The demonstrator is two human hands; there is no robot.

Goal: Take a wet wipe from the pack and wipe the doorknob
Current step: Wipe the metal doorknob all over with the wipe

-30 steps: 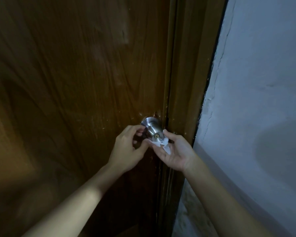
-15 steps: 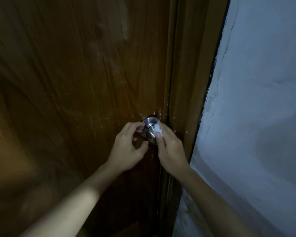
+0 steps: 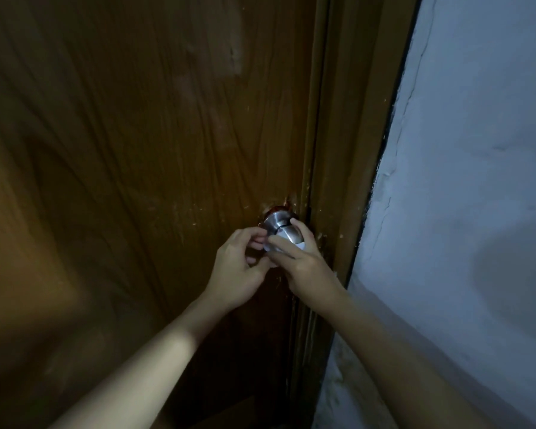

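Observation:
A round steel doorknob sticks out of the brown wooden door near its right edge. My right hand wraps over the front of the knob and presses a white wet wipe against it; only a small strip of the wipe shows between the fingers. My left hand is curled just left of the knob, fingertips touching its side. I cannot tell whether it holds anything. The wipe pack is out of sight.
The wooden door frame runs down right of the knob. A pale, cracked plaster wall fills the right side. The scene is dim.
My right hand turned from palm-up under the knob to palm-down, then slid over the knob's front with the wipe. The left hand stayed beside the knob.

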